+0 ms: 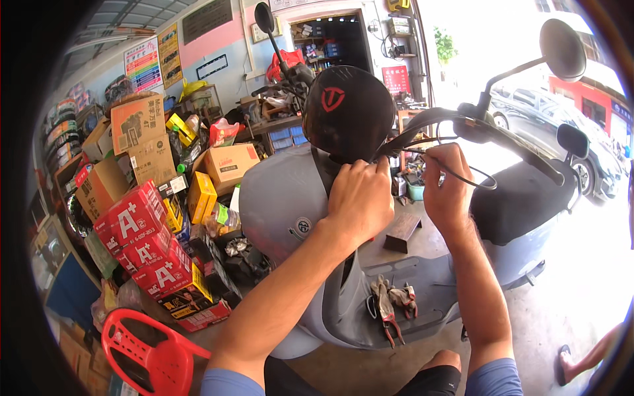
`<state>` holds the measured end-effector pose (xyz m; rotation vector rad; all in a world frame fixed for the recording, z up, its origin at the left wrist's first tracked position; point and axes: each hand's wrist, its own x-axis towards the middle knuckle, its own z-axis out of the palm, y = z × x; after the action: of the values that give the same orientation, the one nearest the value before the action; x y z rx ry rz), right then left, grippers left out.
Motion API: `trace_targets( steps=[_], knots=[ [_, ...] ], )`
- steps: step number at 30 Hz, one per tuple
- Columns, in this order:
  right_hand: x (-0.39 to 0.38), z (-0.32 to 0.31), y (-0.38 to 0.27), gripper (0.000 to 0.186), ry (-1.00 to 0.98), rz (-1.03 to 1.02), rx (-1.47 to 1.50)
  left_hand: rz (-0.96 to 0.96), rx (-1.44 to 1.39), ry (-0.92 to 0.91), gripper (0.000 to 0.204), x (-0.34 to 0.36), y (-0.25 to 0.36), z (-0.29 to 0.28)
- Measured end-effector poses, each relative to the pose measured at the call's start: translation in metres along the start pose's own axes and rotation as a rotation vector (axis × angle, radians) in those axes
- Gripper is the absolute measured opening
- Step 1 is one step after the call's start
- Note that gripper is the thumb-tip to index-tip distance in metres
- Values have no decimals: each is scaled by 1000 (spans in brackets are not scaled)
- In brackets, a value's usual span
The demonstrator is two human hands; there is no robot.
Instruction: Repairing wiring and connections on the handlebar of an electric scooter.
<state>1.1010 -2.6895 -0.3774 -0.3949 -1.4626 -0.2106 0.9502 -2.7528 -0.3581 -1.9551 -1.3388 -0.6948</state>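
Observation:
A grey electric scooter [281, 191] stands before me, its black display housing [349, 112] marked with a red emblem. Just below that housing, my left hand [362, 198] is closed, fingers curled in at the wiring; what they grip is hidden. To its right, my right hand [449, 185] pinches a thin black cable [487, 179], which loops out past the knuckles. More dark cables [399, 146] run between both hands toward the handlebar [522, 153]. On the footboard lie worn pliers [385, 309] with red handles and a second, smaller hand tool [404, 300].
Stacked red battery boxes [142, 228] and brown cartons [228, 165] crowd the left. A red plastic chair [168, 360] stands at the lower left. Round mirrors [563, 49] stick up from the handlebar. Another person's leg [594, 356] shows at lower right; a parked car [548, 119] is beyond.

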Motion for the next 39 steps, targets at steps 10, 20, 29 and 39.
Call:
trace_targets(
  steps=[10, 20, 29, 39],
  knots=[
    [7, 7, 1, 9, -57, 76, -44, -278, -236, -138, 32, 10, 8, -13],
    [8, 7, 2, 8, -131, 115, -93, -549, -1320, 171, 68, -1, 30, 40],
    [18, 11, 2, 7, -224, 146, -159, -712, -1685, 629, 60, 16, 60, 62],
    [26, 12, 0, 7, -304, 114, -261, -650, -1880, 631, 62, 7, 51, 71]
  ],
)
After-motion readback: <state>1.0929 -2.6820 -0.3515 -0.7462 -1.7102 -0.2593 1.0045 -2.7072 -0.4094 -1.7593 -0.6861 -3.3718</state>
